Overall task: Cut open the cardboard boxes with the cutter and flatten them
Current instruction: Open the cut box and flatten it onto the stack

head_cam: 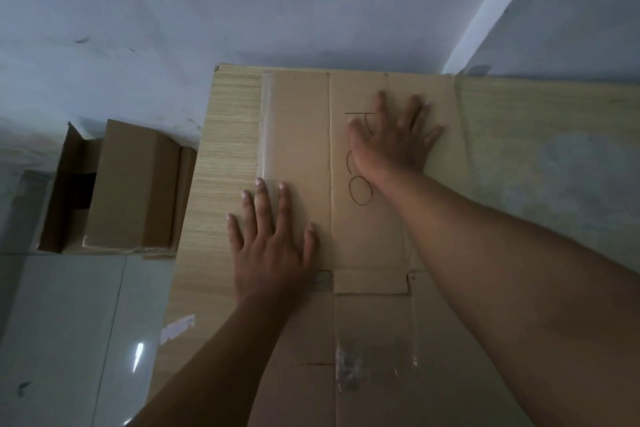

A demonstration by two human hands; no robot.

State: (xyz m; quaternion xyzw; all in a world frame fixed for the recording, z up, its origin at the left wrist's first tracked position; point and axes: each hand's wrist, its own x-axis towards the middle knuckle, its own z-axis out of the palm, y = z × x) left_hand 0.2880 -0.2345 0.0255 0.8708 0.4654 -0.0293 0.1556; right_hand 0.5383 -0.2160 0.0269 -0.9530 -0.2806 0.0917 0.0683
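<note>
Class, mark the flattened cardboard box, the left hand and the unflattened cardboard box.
flattened cardboard box (298, 121), head view, bare left panel.
left hand (273, 246), head view, back of the hand.
unflattened cardboard box (131, 184), head view, its broad top face.

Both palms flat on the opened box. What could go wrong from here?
1. The flattened cardboard lies on a smooth table; with the left hand and right hand only pressing flat, it may slide.
2. Its creased panels may spring up once the palms lift.
3. The cutter is not in view; if it lies under the sheet, a palm could press on it.
</note>
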